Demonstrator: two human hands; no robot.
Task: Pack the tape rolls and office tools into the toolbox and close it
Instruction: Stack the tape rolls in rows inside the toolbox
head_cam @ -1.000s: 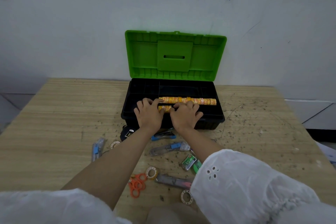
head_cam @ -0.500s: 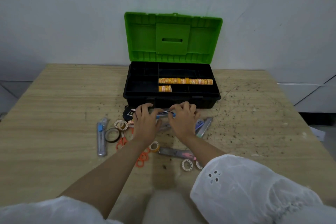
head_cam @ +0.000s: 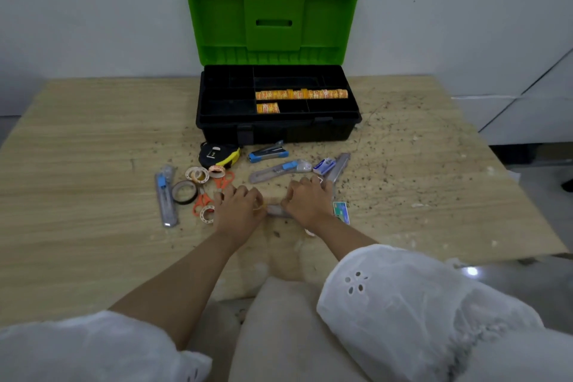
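The toolbox (head_cam: 279,130) is sitting at the middle of the table's far edge, its black base open and its green lid (head_cam: 273,12) standing upright against the wall (head_cam: 93,9). Inside, a long row of orange tape rolls (head_cam: 300,94) is lying in a middle compartment. A short orange stack (head_cam: 268,107) is lying in the compartment just in front of it.

The rest is lying loose between the box and the near edge:
- a black and yellow tape measure (head_cam: 218,155)
- a blue stapler (head_cam: 268,152)
- a blue-slider knife (head_cam: 279,169)
- a staples box (head_cam: 324,165)
- orange scissors (head_cam: 224,180)
- small tape rolls (head_cam: 197,174)
- a dark tape roll (head_cam: 184,192)
- another knife (head_cam: 166,195), towards the left edge

The pale wooden table (head_cam: 93,133) is showing dark specks, thickest towards its right edge.

I am reaching both bare forearms out of white sleeves (head_cam: 403,304). My left hand (head_cam: 240,211) and right hand (head_cam: 307,205) are lying knuckles up near the table's middle. Their curled fingers are gripping the two ends of a grey tool (head_cam: 274,209) that is lying flat on the table. I cannot tell what kind of tool it is.
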